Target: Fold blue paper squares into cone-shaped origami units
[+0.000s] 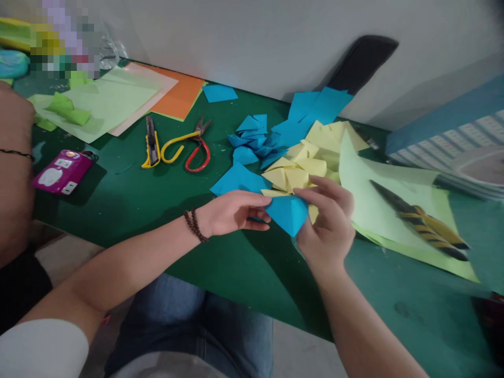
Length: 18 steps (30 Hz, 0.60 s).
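A folded piece of blue paper [289,212] is held up between both hands above the green table. My left hand [240,211] pinches its left corner between thumb and fingers. On the other side, my right hand [328,223] grips its right edge, with the thumb below and the fingers above. Just behind lie several folded yellow papers [289,173]. A loose blue sheet [240,179] rests beyond my left hand. Farther back sits a cluster of folded blue pieces [254,137], beside more blue sheets [301,118].
Scissors [192,147] and a yellow utility knife [151,144] lie left of the papers. Large scissors [423,223] rest on pale green sheets [378,194] at right. A purple box [65,170] stands near another person's arm [13,173]. Pale and orange sheets [179,97] lie behind.
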Each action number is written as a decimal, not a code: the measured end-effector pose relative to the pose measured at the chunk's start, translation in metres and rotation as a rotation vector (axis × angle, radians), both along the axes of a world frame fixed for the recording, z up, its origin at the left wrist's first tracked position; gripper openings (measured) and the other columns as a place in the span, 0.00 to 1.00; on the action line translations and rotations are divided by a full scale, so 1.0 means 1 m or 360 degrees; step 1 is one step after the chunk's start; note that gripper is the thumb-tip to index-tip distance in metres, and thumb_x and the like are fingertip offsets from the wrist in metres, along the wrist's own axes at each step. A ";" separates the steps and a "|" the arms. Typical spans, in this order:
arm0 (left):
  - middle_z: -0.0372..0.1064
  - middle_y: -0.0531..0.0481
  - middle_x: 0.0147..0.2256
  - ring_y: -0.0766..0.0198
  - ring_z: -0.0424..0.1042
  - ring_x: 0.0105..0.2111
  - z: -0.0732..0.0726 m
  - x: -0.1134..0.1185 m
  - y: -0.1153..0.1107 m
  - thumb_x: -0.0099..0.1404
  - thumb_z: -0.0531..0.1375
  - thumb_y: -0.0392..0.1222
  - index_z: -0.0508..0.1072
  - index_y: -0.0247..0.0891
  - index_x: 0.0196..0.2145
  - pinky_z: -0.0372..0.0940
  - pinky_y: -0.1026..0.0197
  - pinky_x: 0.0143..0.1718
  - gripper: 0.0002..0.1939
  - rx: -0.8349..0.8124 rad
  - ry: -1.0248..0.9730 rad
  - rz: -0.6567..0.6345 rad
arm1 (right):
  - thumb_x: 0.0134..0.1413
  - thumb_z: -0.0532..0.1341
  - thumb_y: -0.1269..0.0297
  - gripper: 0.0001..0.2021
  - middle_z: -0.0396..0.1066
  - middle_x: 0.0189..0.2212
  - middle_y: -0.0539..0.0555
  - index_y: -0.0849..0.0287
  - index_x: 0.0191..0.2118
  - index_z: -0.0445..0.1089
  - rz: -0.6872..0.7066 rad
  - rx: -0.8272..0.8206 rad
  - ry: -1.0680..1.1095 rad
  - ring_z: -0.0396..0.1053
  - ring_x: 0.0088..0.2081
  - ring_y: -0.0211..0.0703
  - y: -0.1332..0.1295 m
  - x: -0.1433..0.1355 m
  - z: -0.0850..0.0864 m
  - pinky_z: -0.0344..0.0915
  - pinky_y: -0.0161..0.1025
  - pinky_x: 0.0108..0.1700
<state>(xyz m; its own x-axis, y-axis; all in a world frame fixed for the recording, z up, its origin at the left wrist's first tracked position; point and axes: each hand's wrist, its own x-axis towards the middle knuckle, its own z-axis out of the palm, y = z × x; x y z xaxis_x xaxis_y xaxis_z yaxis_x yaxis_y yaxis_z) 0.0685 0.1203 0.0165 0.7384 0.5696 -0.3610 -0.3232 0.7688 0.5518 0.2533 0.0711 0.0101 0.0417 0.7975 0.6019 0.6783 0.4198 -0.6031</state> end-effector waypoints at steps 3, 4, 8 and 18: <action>0.70 0.48 0.29 0.67 0.69 0.28 0.005 0.000 -0.003 0.62 0.63 0.55 0.71 0.33 0.30 0.69 0.62 0.30 0.19 0.0273 0.0246 -0.0011 | 0.59 0.60 0.64 0.07 0.75 0.39 0.55 0.49 0.41 0.74 -0.0102 -0.0035 -0.0027 0.72 0.43 0.50 -0.002 0.001 0.006 0.68 0.50 0.46; 0.70 0.48 0.30 0.68 0.69 0.27 0.007 -0.001 -0.004 0.62 0.61 0.60 0.70 0.34 0.29 0.68 0.64 0.28 0.23 0.0439 0.0361 0.0043 | 0.59 0.60 0.62 0.06 0.75 0.35 0.54 0.50 0.39 0.74 -0.0160 -0.0124 -0.0018 0.73 0.39 0.49 -0.002 0.002 0.007 0.69 0.48 0.43; 0.70 0.46 0.41 0.68 0.69 0.32 0.009 -0.002 -0.008 0.60 0.62 0.59 0.71 0.36 0.41 0.67 0.68 0.27 0.22 0.1011 0.0681 0.0338 | 0.56 0.61 0.59 0.07 0.73 0.24 0.51 0.53 0.32 0.74 -0.0253 -0.0404 -0.0091 0.70 0.27 0.43 -0.002 -0.001 0.011 0.66 0.41 0.31; 0.74 0.47 0.39 0.65 0.72 0.37 -0.003 0.004 -0.010 0.58 0.64 0.35 0.73 0.35 0.38 0.67 0.63 0.39 0.09 0.1486 0.0931 0.0356 | 0.55 0.59 0.63 0.07 0.66 0.19 0.48 0.55 0.28 0.72 -0.0029 -0.0467 -0.0283 0.64 0.22 0.39 -0.005 -0.011 0.012 0.60 0.38 0.27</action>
<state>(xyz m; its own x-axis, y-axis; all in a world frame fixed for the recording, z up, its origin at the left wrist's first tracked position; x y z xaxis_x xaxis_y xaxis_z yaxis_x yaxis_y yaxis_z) 0.0727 0.1107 0.0135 0.4425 0.8966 0.0191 0.0952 -0.0682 0.9931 0.2422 0.0659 0.0222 -0.0277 0.9379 0.3459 0.7894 0.2328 -0.5680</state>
